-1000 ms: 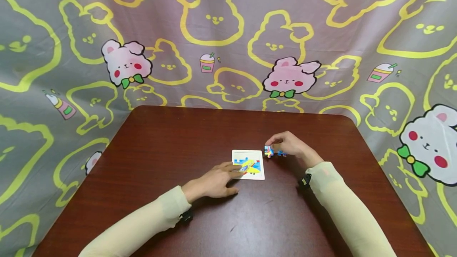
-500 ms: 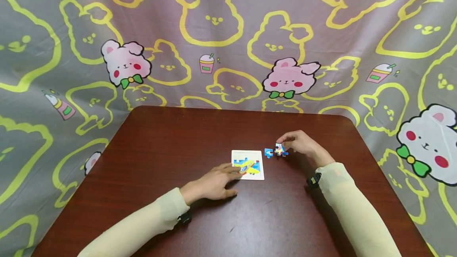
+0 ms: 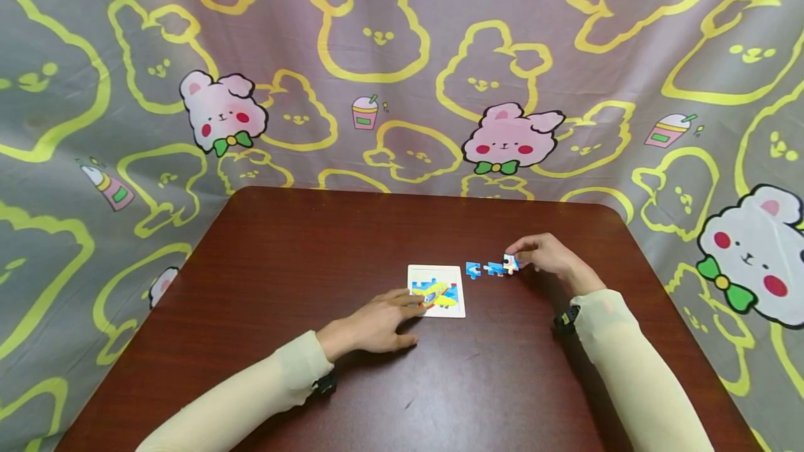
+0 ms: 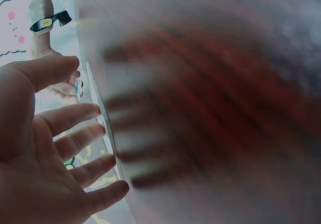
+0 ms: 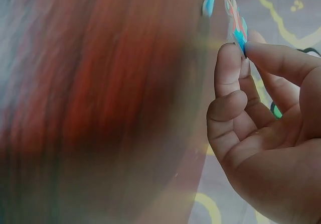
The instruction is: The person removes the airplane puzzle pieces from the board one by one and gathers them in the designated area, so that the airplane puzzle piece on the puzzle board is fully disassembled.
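Observation:
A small white-framed jigsaw puzzle board [image 3: 436, 270] with a yellow airplane picture lies flat on the table. My left hand [image 3: 375, 323] rests on its left side, fingers extended over the picture. In the left wrist view the fingertips of that hand [image 4: 60, 143] meet the board's edge. To the right of the board, my right hand [image 3: 548, 258] pinches a puzzle piece [image 3: 509, 263] between thumb and fingers. The right wrist view has this piece [image 5: 237, 28] nearly edge-on, its blue corner at the fingertips.
Two blue puzzle pieces lie in a row between the board and my right hand: a left one [image 3: 473, 270] and a right one [image 3: 493, 268]. The brown table [image 3: 301, 243] reaches back to a patterned curtain [image 3: 414, 96].
My right hand has moved to the right with the pinched piece, away from the board. Both blue pieces on the table now show behind it. The left hand stays on the board.

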Demonstrator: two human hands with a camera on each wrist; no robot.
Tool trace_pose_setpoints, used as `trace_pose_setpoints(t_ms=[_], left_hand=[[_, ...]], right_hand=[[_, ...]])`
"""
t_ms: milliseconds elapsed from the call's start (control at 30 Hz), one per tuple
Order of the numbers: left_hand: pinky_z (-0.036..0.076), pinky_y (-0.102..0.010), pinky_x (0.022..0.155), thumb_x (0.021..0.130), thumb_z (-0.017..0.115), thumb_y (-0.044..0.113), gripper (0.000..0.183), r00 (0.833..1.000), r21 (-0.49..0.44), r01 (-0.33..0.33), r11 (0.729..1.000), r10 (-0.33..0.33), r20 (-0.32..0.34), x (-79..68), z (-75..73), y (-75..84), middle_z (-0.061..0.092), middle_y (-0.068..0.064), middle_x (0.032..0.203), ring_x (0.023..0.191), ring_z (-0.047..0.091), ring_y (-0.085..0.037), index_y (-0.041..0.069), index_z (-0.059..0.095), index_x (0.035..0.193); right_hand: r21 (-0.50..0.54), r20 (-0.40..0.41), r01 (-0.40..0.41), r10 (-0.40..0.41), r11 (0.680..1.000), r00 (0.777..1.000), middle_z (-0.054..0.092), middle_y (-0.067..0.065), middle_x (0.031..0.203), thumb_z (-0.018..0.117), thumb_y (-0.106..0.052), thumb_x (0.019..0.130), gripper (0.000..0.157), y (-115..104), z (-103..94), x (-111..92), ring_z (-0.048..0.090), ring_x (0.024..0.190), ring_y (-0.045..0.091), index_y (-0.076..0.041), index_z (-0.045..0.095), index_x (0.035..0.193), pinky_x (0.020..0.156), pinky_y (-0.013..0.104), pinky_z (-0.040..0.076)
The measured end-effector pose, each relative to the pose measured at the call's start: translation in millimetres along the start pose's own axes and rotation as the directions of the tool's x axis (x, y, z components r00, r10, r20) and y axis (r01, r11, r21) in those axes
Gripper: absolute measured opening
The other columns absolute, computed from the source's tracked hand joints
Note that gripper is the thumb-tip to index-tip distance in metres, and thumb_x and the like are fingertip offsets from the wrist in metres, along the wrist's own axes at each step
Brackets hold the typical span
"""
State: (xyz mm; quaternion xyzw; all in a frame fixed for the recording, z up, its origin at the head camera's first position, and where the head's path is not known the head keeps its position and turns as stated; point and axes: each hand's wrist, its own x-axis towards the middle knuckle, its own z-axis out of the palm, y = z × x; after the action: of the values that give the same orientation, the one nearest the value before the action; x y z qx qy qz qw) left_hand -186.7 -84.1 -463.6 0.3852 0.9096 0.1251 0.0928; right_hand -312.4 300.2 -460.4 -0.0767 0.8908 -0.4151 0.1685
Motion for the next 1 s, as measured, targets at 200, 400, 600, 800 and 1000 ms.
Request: trace_pose_setpoints(t_ms=[200,400,600,800,1000], left_hand=[[0.035,-0.053,0.118,0.094,0.065,0.038,0.06,1.0,-0.001,0.008,1.0,-0.008,0.006,-0.8,-0.2,-0.4,0.045,-0.005,0.157,0.147,0.036,-0.034,0.013,0.052,0.146],[0.035,-0.052,0.118,0.093,0.066,0.038,0.059,1.0,0.008,0.006,1.0,-0.006,0.0,-0.1,-0.1,0.1,0.046,-0.005,0.156,0.147,0.037,-0.033,0.012,0.053,0.145],[0.036,-0.054,0.116,0.093,0.066,0.038,0.058,1.0,0.006,0.013,1.0,-0.013,0.0,0.3,1.3,1.0,0.047,-0.004,0.155,0.147,0.037,-0.033,0.012,0.055,0.144],[0.037,-0.054,0.116,0.093,0.066,0.038,0.059,1.0,0.009,0.014,1.0,-0.014,0.0,-0.4,0.7,1.8,0.047,-0.004,0.155,0.147,0.038,-0.032,0.011,0.054,0.144],[0.037,-0.052,0.116,0.093,0.067,0.037,0.059,1.0,0.012,0.008,1.0,-0.008,-0.009,-0.3,0.2,2.1,0.048,-0.005,0.154,0.146,0.039,-0.032,0.011,0.054,0.144]], right_hand=[[-0.021,-0.004,-0.011,0.011,1.0,1.0,0.072,0.01,0.099,0.061,-0.008,0.096,0.022,7.7,-4.5,-3.6,0.065,0.083,0.019,-0.002,0.072,0.114,0.063,0.029,0.047],[-0.032,-0.01,-0.024,0.024,0.999,1.0,0.071,0.007,0.089,0.061,-0.007,0.095,0.022,11.1,-5.2,-4.9,0.062,0.079,0.018,-0.001,0.071,0.113,0.058,0.029,0.045],[-0.05,-0.009,-0.03,0.03,0.998,1.0,0.07,0.008,0.091,0.061,-0.007,0.095,0.022,13.3,-3.1,-5.9,0.057,0.078,0.019,-0.002,0.071,0.114,0.057,0.028,0.042],[-0.058,-0.01,-0.038,0.037,0.998,0.999,0.071,0.006,0.093,0.061,-0.008,0.096,0.022,13.9,-3.6,-5.8,0.058,0.079,0.02,-0.005,0.072,0.114,0.057,0.029,0.043],[-0.052,-0.017,-0.032,0.031,0.998,0.999,0.072,0.008,0.097,0.062,-0.009,0.096,0.021,13.5,-2.4,-5.0,0.06,0.08,0.019,-0.005,0.072,0.114,0.057,0.029,0.043]])
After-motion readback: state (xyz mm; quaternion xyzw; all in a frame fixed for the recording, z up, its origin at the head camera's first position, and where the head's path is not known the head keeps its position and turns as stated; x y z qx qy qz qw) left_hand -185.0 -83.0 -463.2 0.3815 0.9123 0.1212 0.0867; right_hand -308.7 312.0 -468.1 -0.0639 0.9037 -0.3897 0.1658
